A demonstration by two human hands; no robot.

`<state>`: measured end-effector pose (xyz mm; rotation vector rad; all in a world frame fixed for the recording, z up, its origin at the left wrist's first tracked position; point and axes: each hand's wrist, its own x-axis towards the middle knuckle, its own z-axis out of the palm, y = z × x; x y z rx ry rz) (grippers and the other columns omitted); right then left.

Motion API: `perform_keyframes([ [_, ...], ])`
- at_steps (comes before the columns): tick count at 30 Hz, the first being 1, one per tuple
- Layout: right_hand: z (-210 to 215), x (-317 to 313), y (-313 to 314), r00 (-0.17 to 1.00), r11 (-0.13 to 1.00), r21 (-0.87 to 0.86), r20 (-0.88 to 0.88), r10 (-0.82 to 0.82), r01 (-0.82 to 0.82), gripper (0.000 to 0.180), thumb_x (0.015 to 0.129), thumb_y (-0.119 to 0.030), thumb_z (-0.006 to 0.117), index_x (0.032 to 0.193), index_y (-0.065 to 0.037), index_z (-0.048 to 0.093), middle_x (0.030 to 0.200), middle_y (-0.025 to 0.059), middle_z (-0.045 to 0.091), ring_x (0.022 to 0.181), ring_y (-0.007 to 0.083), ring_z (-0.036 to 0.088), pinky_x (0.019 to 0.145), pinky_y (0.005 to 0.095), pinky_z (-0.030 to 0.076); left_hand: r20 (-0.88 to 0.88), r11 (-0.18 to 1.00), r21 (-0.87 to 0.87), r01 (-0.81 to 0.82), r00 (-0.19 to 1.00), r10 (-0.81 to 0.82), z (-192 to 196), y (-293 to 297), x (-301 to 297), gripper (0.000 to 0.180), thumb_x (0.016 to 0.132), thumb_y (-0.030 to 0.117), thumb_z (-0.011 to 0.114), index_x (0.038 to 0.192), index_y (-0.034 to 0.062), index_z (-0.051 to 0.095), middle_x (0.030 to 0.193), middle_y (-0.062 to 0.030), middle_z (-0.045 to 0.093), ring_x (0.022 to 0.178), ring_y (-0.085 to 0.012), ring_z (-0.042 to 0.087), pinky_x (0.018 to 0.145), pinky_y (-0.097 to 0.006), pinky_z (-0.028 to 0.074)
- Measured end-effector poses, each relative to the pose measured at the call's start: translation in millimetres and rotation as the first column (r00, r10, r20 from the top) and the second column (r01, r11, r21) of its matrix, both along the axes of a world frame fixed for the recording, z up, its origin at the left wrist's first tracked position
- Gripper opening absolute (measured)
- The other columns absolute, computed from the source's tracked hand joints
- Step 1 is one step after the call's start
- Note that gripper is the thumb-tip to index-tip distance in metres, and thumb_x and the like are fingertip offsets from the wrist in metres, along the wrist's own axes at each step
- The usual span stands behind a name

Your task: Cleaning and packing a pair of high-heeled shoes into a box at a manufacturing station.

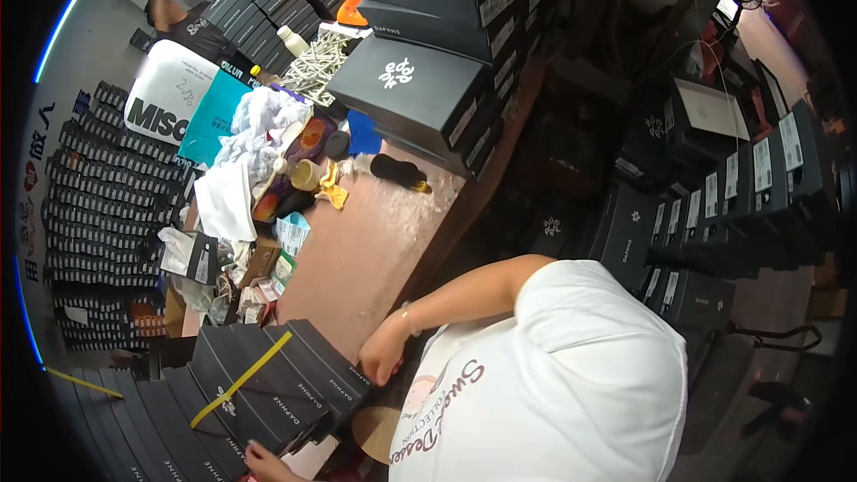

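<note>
Black shoe boxes (303,366) lie stacked at the lower left, with a yellow strap (241,381) running over them. My right hand (384,354) is beside the right end of this stack, fingers curled down and closed; what they hold, if anything, is hidden. At the bottom edge, my left hand (268,462) is by the near lower side of the strapped boxes. Its fingers look bent together, and part of the hand is cut off by the picture's edge. A round tan piece (378,433) shows between the boxes and my white shirt.
Beyond the boxes, a pinkish worktable (370,236) holds white cloths (223,201), a pile of pale sticks (312,67), an orange tape dispenser (350,2) and a large black box (406,85). More boxes (705,205) stand at right. A co-worker (183,31) lifts boxes at far left.
</note>
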<state>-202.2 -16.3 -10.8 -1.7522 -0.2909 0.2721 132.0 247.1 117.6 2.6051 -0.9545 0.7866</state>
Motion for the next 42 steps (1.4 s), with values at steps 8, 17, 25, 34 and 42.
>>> perform_keyframes([
  [8, 18, 121, 61, 0.746, 0.649, 0.437, -0.080, -0.661, 0.623, 0.057, 0.091, -0.047, 0.050, 0.122, 0.000, 0.053, 0.109, 0.0149, 0.061, 0.095, 0.0226, 0.060, 0.076, 0.0382, 0.053, -0.401, 0.993, -0.019, 0.118, 0.909, -0.115, 9, 5, 22, 0.049, 0.095, 0.039, 0.052, 0.089, -0.0079, 0.062, 0.071, -0.0094, 0.061, 0.063, -0.0208, 0.050, 0.064, -0.033, 0.041],
  [17, 63, -5, -31, 0.721, 0.385, 0.650, -0.387, -0.575, 0.655, 0.074, 0.085, -0.046, 0.054, 0.146, -0.016, 0.025, 0.146, 0.0075, 0.029, 0.133, 0.0270, 0.031, 0.101, 0.0498, 0.034, -0.678, 0.712, -0.703, 0.014, 0.289, -0.675, -84, -83, -161, 0.055, 0.093, 0.039, 0.052, 0.134, 0.0052, 0.042, 0.135, -0.0093, 0.044, 0.122, -0.0196, 0.044, 0.101, -0.037, 0.037],
  [25, 3, -50, -77, 0.347, 0.116, 0.355, -0.703, -0.621, 0.928, 0.074, 0.089, -0.071, 0.030, 0.133, -0.014, 0.046, 0.122, 0.0100, 0.056, 0.108, 0.0235, 0.056, 0.080, 0.0449, 0.052, -0.431, 0.833, -0.319, -0.453, -0.713, -0.553, -100, -204, -211, 0.068, 0.085, 0.058, 0.051, 0.136, 0.0146, 0.041, 0.133, -0.0094, 0.047, 0.121, -0.0289, 0.047, 0.096, -0.052, 0.041],
  [34, 0, -52, -162, 0.447, 0.181, 0.418, -0.730, -0.516, 0.890, 0.070, 0.093, -0.064, 0.030, 0.136, -0.010, 0.042, 0.125, 0.0085, 0.055, 0.109, 0.0212, 0.058, 0.077, 0.0408, 0.055, -0.456, 0.784, -0.296, -0.546, -0.640, -0.618, -86, -274, -221, 0.072, 0.085, 0.056, 0.053, 0.138, 0.0109, 0.035, 0.134, -0.0119, 0.045, 0.123, -0.0282, 0.046, 0.096, -0.049, 0.042],
  [42, -60, -56, -209, 0.395, 0.545, -0.030, -0.656, -0.643, 0.838, 0.056, 0.096, -0.049, 0.043, 0.127, -0.002, 0.051, 0.115, 0.0073, 0.058, 0.106, 0.0174, 0.054, 0.091, 0.0326, 0.044, -0.710, 0.873, -0.124, -0.471, -0.573, -0.409, -226, -274, -199, 0.068, 0.079, 0.037, 0.065, 0.136, 0.0088, 0.039, 0.128, -0.0088, 0.048, 0.126, -0.0257, 0.041, 0.100, -0.047, 0.036],
])
